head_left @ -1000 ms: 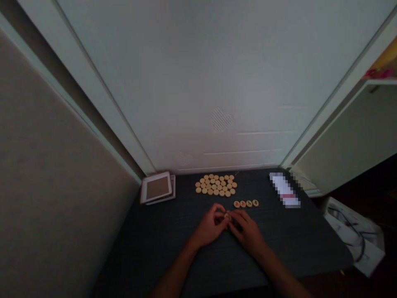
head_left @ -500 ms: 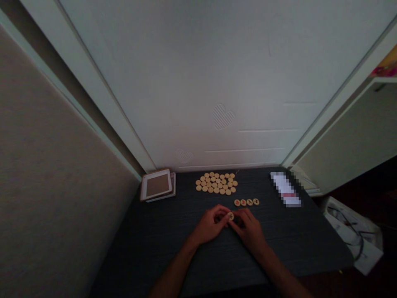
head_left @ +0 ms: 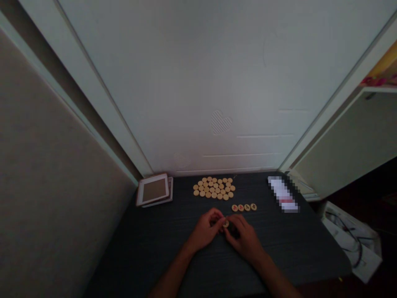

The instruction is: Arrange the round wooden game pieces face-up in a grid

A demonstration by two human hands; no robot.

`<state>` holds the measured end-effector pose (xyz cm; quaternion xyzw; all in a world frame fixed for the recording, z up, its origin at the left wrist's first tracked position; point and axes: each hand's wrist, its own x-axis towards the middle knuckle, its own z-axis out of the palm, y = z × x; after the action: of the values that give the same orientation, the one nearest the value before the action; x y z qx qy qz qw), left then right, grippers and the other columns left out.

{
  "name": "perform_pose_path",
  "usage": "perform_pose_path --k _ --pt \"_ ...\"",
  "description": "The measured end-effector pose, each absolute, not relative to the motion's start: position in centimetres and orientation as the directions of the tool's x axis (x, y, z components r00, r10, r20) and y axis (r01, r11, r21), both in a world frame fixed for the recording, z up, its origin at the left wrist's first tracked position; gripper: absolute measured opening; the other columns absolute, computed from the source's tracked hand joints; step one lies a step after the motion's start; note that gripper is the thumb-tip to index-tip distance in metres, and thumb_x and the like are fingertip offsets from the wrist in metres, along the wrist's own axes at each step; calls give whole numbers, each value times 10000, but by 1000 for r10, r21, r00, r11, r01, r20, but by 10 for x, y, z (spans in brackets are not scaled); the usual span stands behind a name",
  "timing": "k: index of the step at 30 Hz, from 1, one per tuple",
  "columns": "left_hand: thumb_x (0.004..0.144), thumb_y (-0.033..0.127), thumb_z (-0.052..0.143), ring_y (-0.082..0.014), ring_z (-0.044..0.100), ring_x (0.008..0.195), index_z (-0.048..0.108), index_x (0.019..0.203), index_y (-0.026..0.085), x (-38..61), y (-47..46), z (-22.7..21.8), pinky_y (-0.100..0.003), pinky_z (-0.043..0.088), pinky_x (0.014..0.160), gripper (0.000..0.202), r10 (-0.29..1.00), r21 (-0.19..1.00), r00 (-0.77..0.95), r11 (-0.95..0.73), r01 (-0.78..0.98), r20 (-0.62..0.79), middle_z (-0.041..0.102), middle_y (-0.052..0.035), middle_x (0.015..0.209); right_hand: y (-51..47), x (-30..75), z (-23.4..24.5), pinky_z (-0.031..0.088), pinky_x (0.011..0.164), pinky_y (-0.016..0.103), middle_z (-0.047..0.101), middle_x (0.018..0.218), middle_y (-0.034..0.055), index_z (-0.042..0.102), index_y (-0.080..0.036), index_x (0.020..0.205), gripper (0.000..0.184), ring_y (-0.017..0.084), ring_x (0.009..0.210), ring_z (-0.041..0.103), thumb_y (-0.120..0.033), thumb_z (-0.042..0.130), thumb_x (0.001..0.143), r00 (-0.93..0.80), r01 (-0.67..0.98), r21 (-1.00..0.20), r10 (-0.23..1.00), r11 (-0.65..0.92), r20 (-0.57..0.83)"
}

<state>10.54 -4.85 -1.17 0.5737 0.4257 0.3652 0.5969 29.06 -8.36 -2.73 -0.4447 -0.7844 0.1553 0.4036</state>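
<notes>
My left hand (head_left: pixel 205 231) and my right hand (head_left: pixel 245 240) meet over the dark table. Pinched between their fingertips is a round wooden xiangqi piece (head_left: pixel 226 224), its marked face partly covered by fingers. Just beyond my hands, several like pieces lie marked side up in a short row: red marks on the left ones (head_left: pixel 235 208), dark marks on the right ones (head_left: pixel 253 207). Farther back, a loose cluster of plain-topped pieces (head_left: pixel 214 190) lies flat on the table.
Two stacked, frame-like trays (head_left: pixel 155 190) rest at the table's back left. A blurred white item (head_left: pixel 283 194) lies at the back right. The dark tabletop (head_left: pixel 149 252) meets a white panel (head_left: pixel 186 82) behind. Beyond the right edge stands a white container with cables (head_left: pixel 353 244).
The view has shifted slightly, so the table sits a little lower and farther left. Both hands keep the piece between them, with a small shift of the fingers around it.
</notes>
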Motion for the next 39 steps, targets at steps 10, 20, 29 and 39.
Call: perform_pose_path --k 10,20,29,39 --pt "901 454 644 -144 638 641 679 880 186 105 -50 -11 -246 502 630 271 919 995 392 2 98 -41 693 3 733 -86 289 -24 576 847 367 692 1011 62 605 -245 1149 317 224 933 672 -126 602 855 -279 590 -572 808 570 518" --pt "910 497 607 -120 632 564 616 1093 177 104 -42 -23 -222 498 480 368 973 999 232 31 -37 -22 731 -54 923 -53 310 -20 504 889 470 652 1056 99 638 -229 1212 351 275 991 621 -175 626 864 -262 752 -396 790 527 554" --pt "900 501 604 -101 614 522 618 1070 168 103 -38 -29 -203 483 437 374 977 998 215 28 -62 -14 724 -58 931 -37 301 -3 417 942 437 687 994 56 652 -234 1049 232 261 988 608 -140 659 837 -365 729 -407 816 550 448" --pt "900 479 606 -99 614 533 612 1059 178 104 -39 -26 -203 490 431 340 979 996 205 14 -94 5 700 -44 915 -36 302 -11 398 939 418 694 998 39 648 -258 1019 188 249 989 606 -145 639 869 -391 752 -361 814 551 429"
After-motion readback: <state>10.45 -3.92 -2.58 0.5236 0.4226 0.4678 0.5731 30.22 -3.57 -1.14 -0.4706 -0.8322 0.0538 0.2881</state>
